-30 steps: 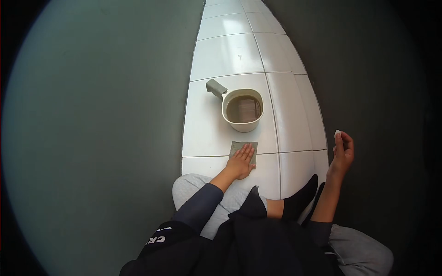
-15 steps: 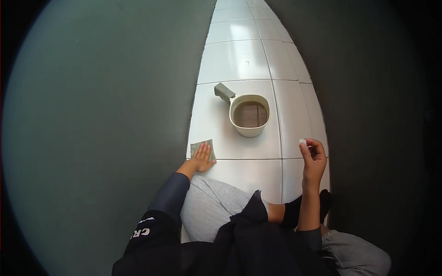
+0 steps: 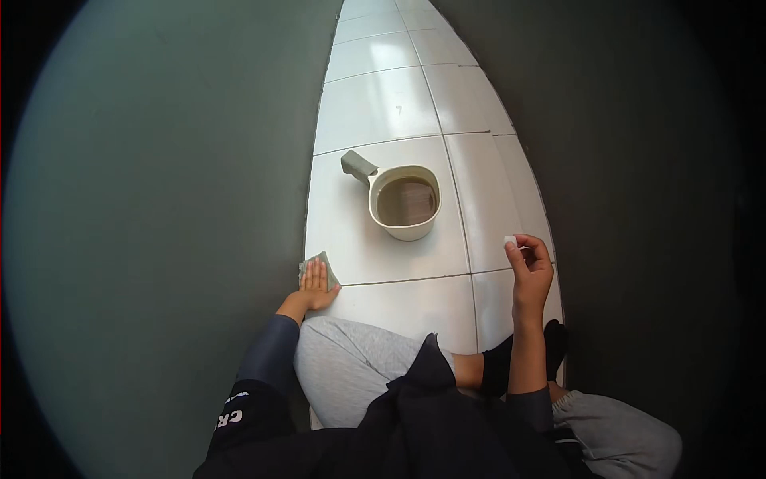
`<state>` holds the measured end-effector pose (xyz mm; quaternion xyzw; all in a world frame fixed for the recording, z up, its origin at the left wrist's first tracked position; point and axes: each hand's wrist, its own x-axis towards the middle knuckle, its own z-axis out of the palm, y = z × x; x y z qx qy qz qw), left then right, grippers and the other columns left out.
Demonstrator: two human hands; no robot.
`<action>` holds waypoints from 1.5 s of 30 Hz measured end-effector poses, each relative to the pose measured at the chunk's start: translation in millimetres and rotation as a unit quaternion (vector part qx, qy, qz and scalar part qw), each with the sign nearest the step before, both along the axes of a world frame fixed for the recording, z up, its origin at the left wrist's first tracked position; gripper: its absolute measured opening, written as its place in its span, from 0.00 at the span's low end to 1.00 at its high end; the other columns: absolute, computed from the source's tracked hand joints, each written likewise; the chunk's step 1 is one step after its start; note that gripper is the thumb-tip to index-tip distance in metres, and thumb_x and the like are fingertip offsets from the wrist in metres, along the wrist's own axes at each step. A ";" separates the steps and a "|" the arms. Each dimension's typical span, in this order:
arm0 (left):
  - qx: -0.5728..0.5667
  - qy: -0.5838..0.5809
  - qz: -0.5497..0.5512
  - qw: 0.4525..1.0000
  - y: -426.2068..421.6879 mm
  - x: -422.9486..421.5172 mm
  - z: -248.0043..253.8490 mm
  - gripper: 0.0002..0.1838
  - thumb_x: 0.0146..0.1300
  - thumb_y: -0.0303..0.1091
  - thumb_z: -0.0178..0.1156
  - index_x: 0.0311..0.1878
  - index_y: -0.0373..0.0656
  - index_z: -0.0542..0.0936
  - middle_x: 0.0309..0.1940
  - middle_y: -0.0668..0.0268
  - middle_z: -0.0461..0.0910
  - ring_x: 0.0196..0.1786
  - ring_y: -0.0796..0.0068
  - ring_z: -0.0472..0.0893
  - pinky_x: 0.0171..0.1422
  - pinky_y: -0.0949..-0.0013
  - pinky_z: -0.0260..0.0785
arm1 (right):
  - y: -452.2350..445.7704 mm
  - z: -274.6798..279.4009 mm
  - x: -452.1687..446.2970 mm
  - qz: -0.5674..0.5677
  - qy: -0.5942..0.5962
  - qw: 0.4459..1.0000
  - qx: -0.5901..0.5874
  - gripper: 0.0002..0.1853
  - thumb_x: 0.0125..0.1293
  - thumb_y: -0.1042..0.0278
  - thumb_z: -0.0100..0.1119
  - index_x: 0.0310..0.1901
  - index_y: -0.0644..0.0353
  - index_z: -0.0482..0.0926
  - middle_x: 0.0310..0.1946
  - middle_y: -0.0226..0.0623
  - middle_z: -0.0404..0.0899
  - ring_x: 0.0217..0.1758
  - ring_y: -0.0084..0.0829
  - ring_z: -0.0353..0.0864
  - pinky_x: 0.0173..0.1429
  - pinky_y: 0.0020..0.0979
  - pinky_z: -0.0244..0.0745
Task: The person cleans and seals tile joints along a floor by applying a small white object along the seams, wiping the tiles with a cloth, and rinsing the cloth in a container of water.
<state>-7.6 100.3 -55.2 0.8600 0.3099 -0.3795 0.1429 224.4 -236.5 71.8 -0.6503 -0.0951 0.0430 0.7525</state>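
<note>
My left hand (image 3: 317, 288) lies flat, fingers stretched, on a grey-green cloth (image 3: 329, 274) at the left edge of the white tiles. Raised over the right side of the tiles, my right hand (image 3: 530, 263) pinches a small white piece (image 3: 511, 240) between thumb and fingers. A cream dipper (image 3: 409, 233) holding brownish liquid (image 3: 407, 200) stands upright on the tiles between and beyond my hands. Over the dipper's handle, which points up and left, hangs a grey cloth (image 3: 359, 165).
White tiles (image 3: 375, 104) with dark joints run away from me in a narrowing strip. A grey-green surface (image 3: 159, 199) borders them on the left, a darker one (image 3: 638, 199) on the right. My crossed legs (image 3: 343, 367) are at the near end.
My left hand and the cloth under it have slid left to the tiles' edge. My right hand, with the white piece, has come inward from the right side. The view has shifted somewhat.
</note>
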 end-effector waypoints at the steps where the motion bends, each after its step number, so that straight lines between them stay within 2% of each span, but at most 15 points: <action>1: -0.003 -0.017 -0.001 1.000 -2.1 -3.2 2.0 0.49 0.64 0.67 0.30 0.71 0.37 0.24 0.72 0.55 0.14 0.73 0.57 0.15 0.75 0.54 0.17 | -0.7 -1.7 2.8 -0.006 0.014 1.000 0.001 0.09 0.58 0.73 0.65 0.40 0.61 0.79 0.31 0.21 0.71 0.30 0.12 0.63 0.37 0.16 0.62; 7: -0.010 -0.060 -0.088 0.994 -8.9 -6.9 4.0 0.53 0.64 0.66 0.37 0.70 0.31 0.25 0.71 0.48 0.14 0.72 0.50 0.14 0.74 0.45 0.19 | -9.8 -17.1 17.1 -0.058 0.039 0.997 0.006 0.09 0.58 0.70 0.65 0.40 0.60 0.79 0.31 0.21 0.72 0.30 0.12 0.64 0.38 0.17 0.63; 8: -0.019 -0.074 -0.156 0.985 -9.4 -5.8 1.9 0.53 0.64 0.65 0.39 0.70 0.31 0.27 0.71 0.47 0.16 0.73 0.49 0.16 0.74 0.44 0.21 | -12.6 -19.4 19.2 -0.063 0.038 0.997 0.003 0.09 0.58 0.70 0.65 0.40 0.60 0.79 0.31 0.21 0.72 0.30 0.12 0.64 0.38 0.17 0.62; 9: -0.029 -0.088 -0.222 0.971 -12.2 -3.2 1.1 0.52 0.64 0.64 0.40 0.70 0.30 0.29 0.72 0.46 0.19 0.73 0.48 0.18 0.74 0.44 0.23 | -15.2 -21.5 21.3 -0.066 0.037 0.997 0.000 0.09 0.58 0.69 0.65 0.40 0.60 0.79 0.32 0.21 0.72 0.30 0.12 0.64 0.38 0.17 0.62; 10: -0.034 -0.151 -0.280 0.947 -16.8 1.4 -1.2 0.49 0.64 0.62 0.41 0.72 0.30 0.37 0.73 0.45 0.26 0.75 0.45 0.25 0.75 0.45 0.26 | -17.6 -22.0 23.7 -0.071 0.038 0.997 -0.003 0.09 0.58 0.69 0.65 0.40 0.60 0.79 0.32 0.21 0.72 0.30 0.12 0.64 0.38 0.17 0.62; 11: -0.037 -0.150 -0.284 0.946 -21.8 9.0 -4.8 0.49 0.64 0.62 0.41 0.72 0.30 0.37 0.73 0.45 0.26 0.75 0.45 0.25 0.75 0.45 0.26 | -20.2 -22.0 26.4 -0.083 0.039 0.996 -0.003 0.09 0.58 0.69 0.65 0.40 0.60 0.79 0.32 0.21 0.72 0.30 0.12 0.64 0.38 0.17 0.62; 13: -0.066 -0.207 -0.436 0.873 -45.8 39.8 -0.7 0.45 0.65 0.59 0.42 0.72 0.33 0.42 0.74 0.47 0.33 0.76 0.46 0.30 0.75 0.47 0.28 | -26.0 -23.4 31.3 -0.100 0.040 0.994 -0.006 0.09 0.58 0.69 0.65 0.40 0.60 0.79 0.32 0.21 0.73 0.30 0.12 0.64 0.38 0.17 0.62; 17: -0.127 -0.258 -0.524 0.802 -126.3 119.7 1.5 0.40 0.67 0.55 0.42 0.73 0.40 0.46 0.75 0.56 0.38 0.77 0.54 0.36 0.77 0.51 0.31 | -38.2 -24.7 39.5 -0.127 0.050 0.991 -0.002 0.10 0.59 0.68 0.65 0.40 0.59 0.79 0.33 0.21 0.73 0.33 0.13 0.66 0.40 0.17 0.63; 19: -0.138 -0.320 -0.534 0.770 -171.3 158.3 -9.1 0.39 0.67 0.54 0.42 0.73 0.42 0.47 0.75 0.59 0.40 0.77 0.58 0.38 0.77 0.53 0.33 | -42.9 -25.0 43.9 -0.140 0.055 0.989 -0.006 0.09 0.59 0.67 0.65 0.41 0.58 0.79 0.34 0.22 0.74 0.35 0.13 0.68 0.42 0.18 0.63; 23: -0.117 -0.388 -0.510 0.759 -236.5 210.6 -23.6 0.37 0.67 0.54 0.42 0.72 0.43 0.51 0.75 0.60 0.44 0.77 0.60 0.39 0.77 0.56 0.32 | -51.6 -28.5 50.5 -0.164 0.040 0.985 0.025 0.10 0.59 0.69 0.65 0.41 0.61 0.78 0.33 0.21 0.73 0.31 0.12 0.65 0.37 0.16 0.63; 29: -0.084 -0.398 -0.449 0.796 -275.6 249.9 -29.1 0.35 0.68 0.53 0.41 0.73 0.44 0.51 0.75 0.61 0.45 0.77 0.62 0.41 0.77 0.57 0.34 | -51.9 -29.9 51.0 -0.177 0.043 0.983 0.030 0.10 0.58 0.70 0.66 0.41 0.60 0.78 0.33 0.21 0.73 0.31 0.11 0.65 0.36 0.16 0.63; 41: -0.068 -0.389 -0.421 0.817 -214.5 218.2 -59.4 0.38 0.67 0.58 0.40 0.73 0.46 0.50 0.75 0.63 0.43 0.77 0.63 0.41 0.77 0.58 0.35 | -70.0 -39.7 46.4 -0.220 -0.028 0.975 -0.018 0.09 0.58 0.69 0.66 0.40 0.58 0.79 0.35 0.22 0.75 0.36 0.14 0.67 0.43 0.18 0.65; 43: -0.054 -0.316 -0.400 0.859 -205.8 207.6 -50.1 0.41 0.65 0.59 0.44 0.74 0.47 0.47 0.76 0.64 0.41 0.77 0.63 0.40 0.77 0.57 0.36 | -66.7 -51.3 42.2 -0.193 -0.019 0.980 -0.048 0.09 0.57 0.70 0.67 0.39 0.57 0.79 0.35 0.22 0.74 0.37 0.14 0.67 0.43 0.18 0.65; 44: -0.024 -0.358 -0.384 0.851 -210.9 197.0 -48.3 0.40 0.61 0.54 0.53 0.71 0.45 0.56 0.74 0.63 0.49 0.76 0.61 0.47 0.74 0.56 0.45 | -71.0 -59.1 36.6 -0.175 -0.012 0.984 -0.014 0.09 0.56 0.73 0.67 0.39 0.57 0.79 0.35 0.21 0.73 0.37 0.14 0.67 0.43 0.17 0.65; 45: -0.014 -0.358 -0.384 0.851 -211.6 194.4 -45.6 0.40 0.61 0.54 0.53 0.71 0.45 0.56 0.74 0.63 0.49 0.76 0.61 0.47 0.74 0.56 0.45 | -66.1 -64.9 33.0 -0.172 -0.015 0.985 -0.005 0.09 0.56 0.73 0.67 0.39 0.57 0.79 0.35 0.21 0.73 0.37 0.14 0.67 0.43 0.17 0.65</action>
